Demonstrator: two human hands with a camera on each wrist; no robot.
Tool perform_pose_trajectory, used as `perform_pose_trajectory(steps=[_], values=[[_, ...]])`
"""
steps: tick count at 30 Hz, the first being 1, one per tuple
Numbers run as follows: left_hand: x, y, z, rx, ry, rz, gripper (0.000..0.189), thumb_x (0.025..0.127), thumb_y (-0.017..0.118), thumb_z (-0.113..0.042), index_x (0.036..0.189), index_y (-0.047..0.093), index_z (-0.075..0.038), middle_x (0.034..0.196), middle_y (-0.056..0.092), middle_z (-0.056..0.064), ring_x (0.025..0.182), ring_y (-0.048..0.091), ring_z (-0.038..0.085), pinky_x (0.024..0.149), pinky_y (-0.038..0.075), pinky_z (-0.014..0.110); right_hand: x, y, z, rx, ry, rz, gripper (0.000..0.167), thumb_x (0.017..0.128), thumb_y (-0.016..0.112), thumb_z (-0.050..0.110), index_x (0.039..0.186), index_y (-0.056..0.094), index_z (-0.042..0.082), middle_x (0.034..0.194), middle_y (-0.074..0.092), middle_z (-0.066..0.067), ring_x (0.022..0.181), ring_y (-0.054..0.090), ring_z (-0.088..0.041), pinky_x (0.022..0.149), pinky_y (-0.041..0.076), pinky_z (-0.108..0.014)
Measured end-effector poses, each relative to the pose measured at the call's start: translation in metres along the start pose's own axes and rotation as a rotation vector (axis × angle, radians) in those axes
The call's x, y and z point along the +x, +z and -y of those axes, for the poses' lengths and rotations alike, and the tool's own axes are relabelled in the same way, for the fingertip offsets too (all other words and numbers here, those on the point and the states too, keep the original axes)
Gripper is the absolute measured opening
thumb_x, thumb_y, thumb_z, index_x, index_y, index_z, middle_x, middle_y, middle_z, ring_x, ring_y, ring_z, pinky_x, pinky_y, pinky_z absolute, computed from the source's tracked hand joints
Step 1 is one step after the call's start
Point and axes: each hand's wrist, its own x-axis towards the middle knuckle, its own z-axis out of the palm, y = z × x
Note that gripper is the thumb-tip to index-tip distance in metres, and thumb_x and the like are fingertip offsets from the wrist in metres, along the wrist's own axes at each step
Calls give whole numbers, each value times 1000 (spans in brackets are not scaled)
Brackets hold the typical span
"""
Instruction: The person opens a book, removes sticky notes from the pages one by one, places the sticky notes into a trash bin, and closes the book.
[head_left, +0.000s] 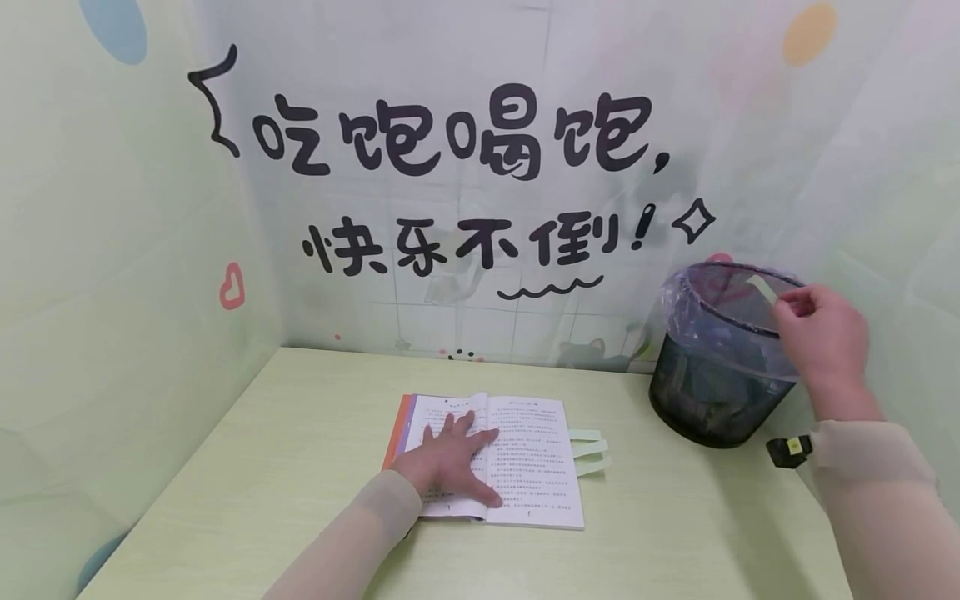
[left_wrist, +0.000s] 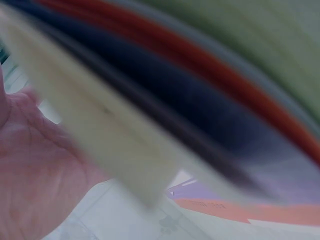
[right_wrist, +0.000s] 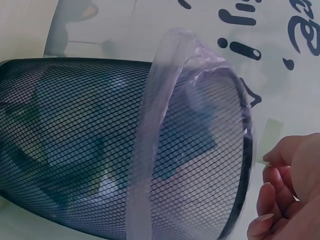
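Note:
An open book point(head_left: 528, 467) lies on the table with printed pages showing. My left hand point(head_left: 450, 458) rests spread over its left page, thumb reaching across the fold. Several pale green sticky tabs point(head_left: 590, 447) jut from the book's right edge. Over the rim of a black mesh waste bin point(head_left: 705, 392), my right hand point(head_left: 825, 333) pinches a pale green paper strip point(head_left: 763, 289) between thumb and fingertips. In the right wrist view the strip point(right_wrist: 271, 137) hangs beside the bin's mouth, the other fingers curled below it. The left wrist view shows the palm point(left_wrist: 40, 165) beside blurred page edges.
A clear plastic liner point(head_left: 693, 325) folds over the bin's rim, and crumpled contents show dimly through the mesh. The bin stands at the table's point(head_left: 247, 467) back right corner. Behind it hangs a printed fabric wall point(head_left: 465, 325) with large dark lettering.

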Motion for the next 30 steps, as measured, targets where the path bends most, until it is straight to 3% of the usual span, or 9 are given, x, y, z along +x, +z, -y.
perform_pose_trajectory(steps=[7,13,21,30], values=[[1,2,1,0,-1,2,113,73,93,-68,169,45,-35,185,17,13,172,8,48,134,12,76,2,-3,-8,-48,47,105,52,113,47,32,141,63,-8,134,65,-33,111,61,-48,73,49,-42],[2,3,3,-5,3,5,113,73,93,-69,169,44,-35,186,16,12,172,6,48,134,11,77,0,-2,-8,-39,69,107,54,114,44,34,146,61,-7,138,63,-33,116,58,-49,75,46,-40],[1,1,2,3,1,5,113,73,93,-69,169,44,-36,186,16,12,172,8,48,134,12,77,-14,14,12,-1,-87,20,48,111,50,30,136,70,-5,126,71,-31,106,65,-43,72,45,-35],[-1,-1,0,-2,0,5,113,73,94,-68,169,44,-35,185,17,12,172,9,48,134,12,76,-57,68,44,88,-247,79,34,110,57,22,123,77,-2,112,75,-24,97,70,-38,79,53,-48]])
